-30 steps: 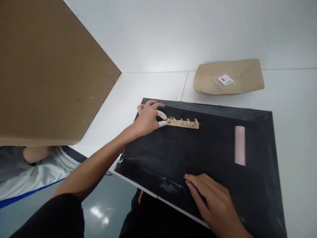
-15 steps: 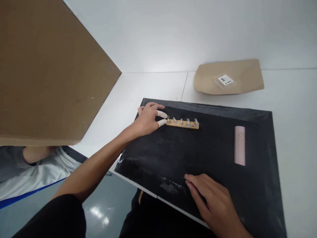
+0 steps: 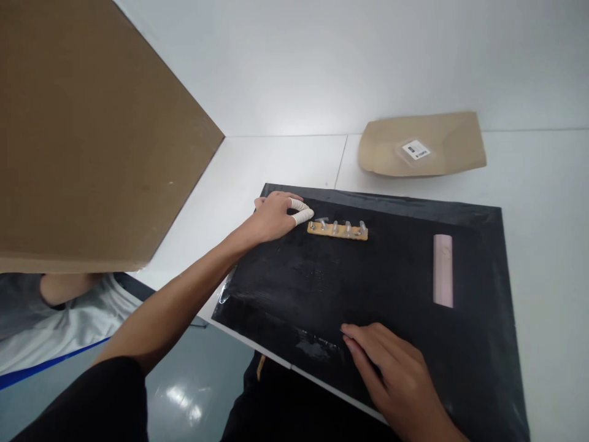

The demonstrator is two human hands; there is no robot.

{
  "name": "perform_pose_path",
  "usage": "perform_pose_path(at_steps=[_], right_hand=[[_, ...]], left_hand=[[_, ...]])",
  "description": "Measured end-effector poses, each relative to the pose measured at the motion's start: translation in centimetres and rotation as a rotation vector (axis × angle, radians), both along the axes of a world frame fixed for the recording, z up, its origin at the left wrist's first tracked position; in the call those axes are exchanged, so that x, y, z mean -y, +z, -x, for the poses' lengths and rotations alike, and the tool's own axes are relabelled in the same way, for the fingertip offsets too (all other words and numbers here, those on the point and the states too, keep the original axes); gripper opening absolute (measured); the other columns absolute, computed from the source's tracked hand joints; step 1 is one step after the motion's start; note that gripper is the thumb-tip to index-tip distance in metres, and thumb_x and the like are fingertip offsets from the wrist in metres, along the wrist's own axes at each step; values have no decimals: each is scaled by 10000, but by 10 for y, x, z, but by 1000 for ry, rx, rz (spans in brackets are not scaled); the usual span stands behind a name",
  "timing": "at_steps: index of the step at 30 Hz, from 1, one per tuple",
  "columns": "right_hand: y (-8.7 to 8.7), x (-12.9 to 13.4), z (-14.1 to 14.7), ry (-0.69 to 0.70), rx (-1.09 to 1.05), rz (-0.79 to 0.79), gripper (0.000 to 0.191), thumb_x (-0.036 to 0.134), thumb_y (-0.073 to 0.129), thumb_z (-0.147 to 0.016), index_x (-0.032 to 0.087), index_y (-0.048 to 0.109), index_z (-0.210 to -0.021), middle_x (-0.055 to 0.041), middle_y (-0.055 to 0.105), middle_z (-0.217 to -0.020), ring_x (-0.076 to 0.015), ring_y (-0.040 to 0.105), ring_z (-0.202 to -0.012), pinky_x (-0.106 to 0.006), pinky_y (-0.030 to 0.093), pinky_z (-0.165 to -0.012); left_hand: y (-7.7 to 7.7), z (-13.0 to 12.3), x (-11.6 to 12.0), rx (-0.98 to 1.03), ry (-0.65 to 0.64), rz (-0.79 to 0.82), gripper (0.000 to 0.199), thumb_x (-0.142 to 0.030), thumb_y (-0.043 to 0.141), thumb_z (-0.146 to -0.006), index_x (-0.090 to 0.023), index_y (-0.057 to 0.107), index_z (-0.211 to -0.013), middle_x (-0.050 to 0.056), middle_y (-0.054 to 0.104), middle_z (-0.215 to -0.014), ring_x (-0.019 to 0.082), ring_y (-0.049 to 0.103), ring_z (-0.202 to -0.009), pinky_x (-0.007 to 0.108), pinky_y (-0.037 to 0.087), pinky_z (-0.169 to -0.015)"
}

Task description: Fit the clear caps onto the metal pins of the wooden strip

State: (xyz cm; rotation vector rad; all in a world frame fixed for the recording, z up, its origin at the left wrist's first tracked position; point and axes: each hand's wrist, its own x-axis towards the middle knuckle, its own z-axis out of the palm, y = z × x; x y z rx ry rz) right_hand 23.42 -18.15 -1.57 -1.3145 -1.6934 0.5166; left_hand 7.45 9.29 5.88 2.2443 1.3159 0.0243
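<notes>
On a black mat lies a narrow tan strip with several clear, curved pieces standing on it. My left hand, its thumb and index finger wrapped in white, is beside the strip's left end; those two fingertips meet in a pinch, and what is between them is too small to make out. Near the mat's front edge rests my right hand, thumb and index finger pressed together on something small and mostly hidden. A pink, long case lies on the right part of the mat.
Behind the mat, a brown paper piece carries a clear packet with a white label. A large cardboard panel stands at the left. Below it, another person's arm and grey-white clothing show.
The fingertips of my left hand have come together and moved slightly up, off the strip's left end. A small clear piece now shows behind the strip. My right hand has hardly moved.
</notes>
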Motion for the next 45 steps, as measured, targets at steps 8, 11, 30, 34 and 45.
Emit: perform_pose_path(at_steps=[8,11,30,34,45], right_hand=[[-2,1,0,2,-2,-10,233,69,572,-1038,135,660,-1243,-37,746,-920,-125,700,-782,-258,590,-717],[-2,1,1,-9,9,-7,208,97,566,-1049,145,665,-1226,-37,749,-927,-129,707,-787,-262,595,-716],[0,-2,0,-19,-11,21,203,109,551,-1056,140,674,-1214,-42,761,-911,-121,719,-760,-238,603,-692],[3,-1,-1,-22,-10,26,209,105,539,-1058,146,684,-1203,-32,757,-876,-116,712,-723,-230,599,-662],[3,-4,0,-17,-8,27,213,118,527,-1064,147,696,-1191,-33,762,-873,-118,720,-725,-223,602,-664]], left_hand=[[3,-30,-27,-136,-1,-94,385,-539,851,-729,-218,819,-939,129,776,-1154,436,565,-1251,677,218,-1156],[8,-34,-38,-196,-345,-116,322,-385,746,-851,-264,782,-1147,116,638,-1457,426,427,-1420,662,260,-1143],[7,-37,-61,-309,-997,-209,570,-17,619,-719,-334,790,-1160,18,327,-1716,436,157,-1579,676,216,-1190],[12,-37,-59,-335,-985,-219,507,-33,631,-731,-312,796,-1120,19,393,-1681,422,186,-1572,651,220,-1200],[13,-30,-53,-358,-1022,-222,639,11,573,-735,-319,734,-1258,30,335,-1715,375,222,-1552,618,276,-1199]])
